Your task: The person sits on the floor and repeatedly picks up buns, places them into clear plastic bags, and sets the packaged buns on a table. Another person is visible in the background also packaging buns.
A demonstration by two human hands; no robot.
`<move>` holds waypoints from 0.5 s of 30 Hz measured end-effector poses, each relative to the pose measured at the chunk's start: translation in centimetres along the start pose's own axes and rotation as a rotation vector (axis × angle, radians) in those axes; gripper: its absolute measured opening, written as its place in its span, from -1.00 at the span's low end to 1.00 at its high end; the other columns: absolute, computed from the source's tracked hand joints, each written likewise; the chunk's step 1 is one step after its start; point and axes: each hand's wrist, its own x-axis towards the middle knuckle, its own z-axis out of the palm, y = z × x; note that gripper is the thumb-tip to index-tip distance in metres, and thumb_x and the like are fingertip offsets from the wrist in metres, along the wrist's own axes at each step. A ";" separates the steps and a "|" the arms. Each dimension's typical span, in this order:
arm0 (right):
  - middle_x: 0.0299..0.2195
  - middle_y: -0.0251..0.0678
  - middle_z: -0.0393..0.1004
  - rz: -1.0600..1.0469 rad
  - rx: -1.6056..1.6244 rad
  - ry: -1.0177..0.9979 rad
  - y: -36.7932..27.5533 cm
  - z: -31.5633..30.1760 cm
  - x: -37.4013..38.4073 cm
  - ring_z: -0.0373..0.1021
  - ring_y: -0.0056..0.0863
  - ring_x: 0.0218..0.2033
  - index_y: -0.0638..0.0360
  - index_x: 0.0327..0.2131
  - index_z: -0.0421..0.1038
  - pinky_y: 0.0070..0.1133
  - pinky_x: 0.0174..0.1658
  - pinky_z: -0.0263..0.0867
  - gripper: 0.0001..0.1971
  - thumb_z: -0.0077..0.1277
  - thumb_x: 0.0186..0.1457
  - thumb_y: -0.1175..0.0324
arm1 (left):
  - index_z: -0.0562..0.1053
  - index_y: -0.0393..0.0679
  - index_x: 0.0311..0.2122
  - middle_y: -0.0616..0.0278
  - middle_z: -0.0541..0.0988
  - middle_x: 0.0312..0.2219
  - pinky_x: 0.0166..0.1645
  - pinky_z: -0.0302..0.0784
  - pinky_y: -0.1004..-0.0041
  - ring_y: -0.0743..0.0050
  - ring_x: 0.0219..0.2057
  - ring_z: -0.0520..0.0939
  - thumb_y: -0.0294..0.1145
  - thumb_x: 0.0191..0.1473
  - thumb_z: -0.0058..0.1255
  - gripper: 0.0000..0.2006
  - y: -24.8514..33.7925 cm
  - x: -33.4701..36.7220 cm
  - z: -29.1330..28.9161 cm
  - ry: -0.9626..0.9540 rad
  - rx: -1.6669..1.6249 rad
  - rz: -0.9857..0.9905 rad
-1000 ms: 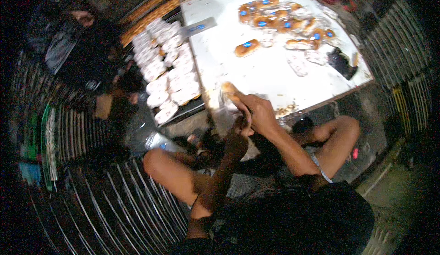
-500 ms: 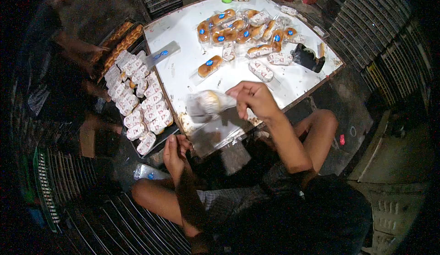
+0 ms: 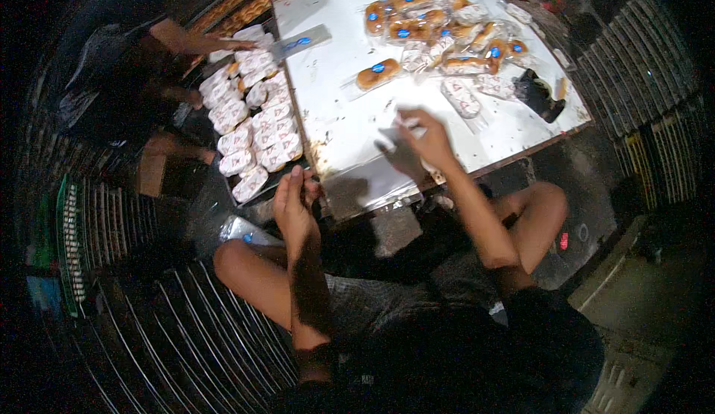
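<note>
1. The blurred bun that was over the near part of the white surface [image 3: 328,105] half a second ago is gone from there; I can't tell where it ended up.
2. The right hand [image 3: 427,142] hangs above the surface's near part, fingertips drawn close together — whether that grip pinches anything, I can't tell.
3. The left hand [image 3: 293,199] is just off the surface's near left corner, its grip loosely parted, nothing visible in it.
4. Bagged buns [image 3: 408,31] lie bunched on the surface's far half, a lone bagged bun [image 3: 378,75] nearer its middle; paper-topped buns [image 3: 272,123] sit left of it.
5. A co-worker's hand [image 3: 240,45] now reaches over those — my guess is the person is between buns.
</note>
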 end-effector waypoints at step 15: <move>0.37 -0.08 0.00 -0.333 -0.631 -0.413 7.1 10.4 -10.0 -0.10 0.07 0.38 -0.17 0.15 0.42 0.08 0.30 -0.13 -0.48 0.08 0.14 -0.06 | 0.49 -0.18 -0.37 0.34 0.52 -0.57 -0.37 0.39 0.58 0.60 -0.54 0.50 -0.16 0.23 0.09 -0.72 0.7 -0.5 0.2 0.115 0.246 0.028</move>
